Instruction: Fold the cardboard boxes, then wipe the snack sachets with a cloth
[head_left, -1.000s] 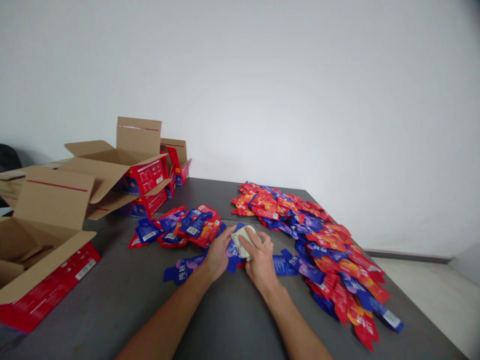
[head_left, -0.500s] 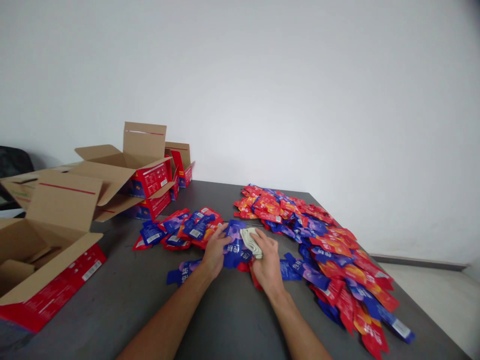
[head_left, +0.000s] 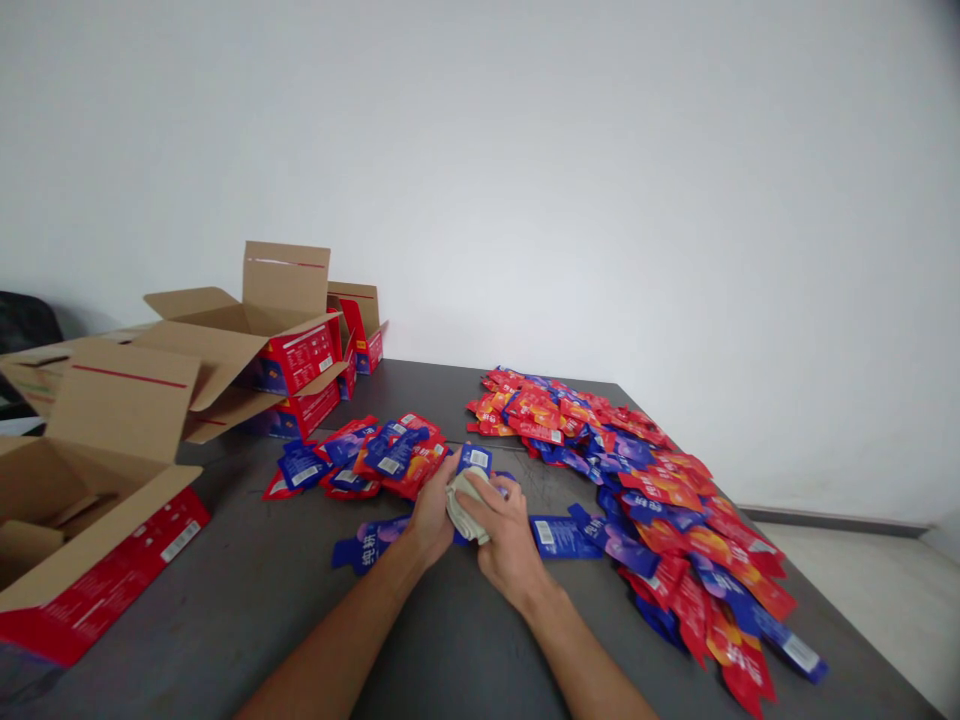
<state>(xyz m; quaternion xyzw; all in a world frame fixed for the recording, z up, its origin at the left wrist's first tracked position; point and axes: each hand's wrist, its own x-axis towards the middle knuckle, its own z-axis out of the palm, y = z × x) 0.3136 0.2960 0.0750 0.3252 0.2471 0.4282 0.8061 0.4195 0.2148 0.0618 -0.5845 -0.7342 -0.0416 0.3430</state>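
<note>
Left grip [head_left: 433, 512]: bare human hand, slender-fingered. Right grip [head_left: 506, 530]: bare human hand of like build. Left forearm [head_left: 341, 630] and right forearm [head_left: 581, 640]: bare along the whole visible length, smooth in outline, narrow at the wrist, broadening evenly toward the elbow. Nails too small to assess.

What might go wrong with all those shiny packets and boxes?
The big heap of packets runs along the table's right edge, so a bump might knock some off. The blue packet in the left hand might slip while the right hand holds a pale cloth against it. The upper box seems stacked on a lower box, so it might slide if nudged.
</note>
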